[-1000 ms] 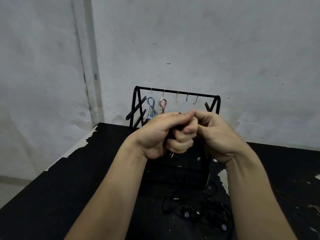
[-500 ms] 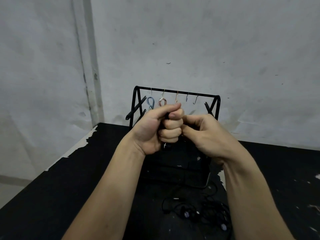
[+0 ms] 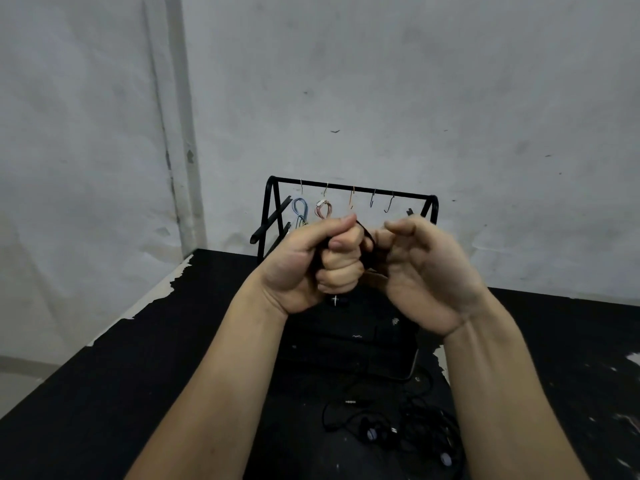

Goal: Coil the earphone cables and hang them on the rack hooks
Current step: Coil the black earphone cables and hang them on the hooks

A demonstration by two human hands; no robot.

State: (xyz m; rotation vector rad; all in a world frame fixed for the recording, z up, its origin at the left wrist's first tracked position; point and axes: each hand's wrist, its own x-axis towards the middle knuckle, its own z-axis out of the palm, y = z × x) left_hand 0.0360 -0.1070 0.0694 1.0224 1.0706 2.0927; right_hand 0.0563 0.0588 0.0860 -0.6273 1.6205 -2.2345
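The left hand [image 3: 322, 261] is a fist clenched around a black earphone cable [image 3: 367, 242], whose loop arches over the knuckles; a small plug or bud [image 3: 335, 300] dangles just below the fist. The right hand [image 3: 420, 268] sits just beside it with fingers curled, seemingly pinching the free run of cable, though the contact itself is hidden.

Behind both hands stands the black rack [image 3: 349, 187] on the worktop [image 3: 138, 375]. Of its 5 hooks, 2 are filled: a blue coil [image 3: 300, 207] on the first hook and a pink coil [image 3: 323, 209] on the next. 3 hooks [image 3: 372, 199] hang bare. Near the front edge lies a tangle of black earphones [image 3: 398, 431], uncoiled. So I judge the task less than half done: this third cable is mid-coil, not yet hung, and more wait.

Against half a second ago, the right hand has drawn away to the right and risen, opening a gap, and the loop now shows over the left knuckles.
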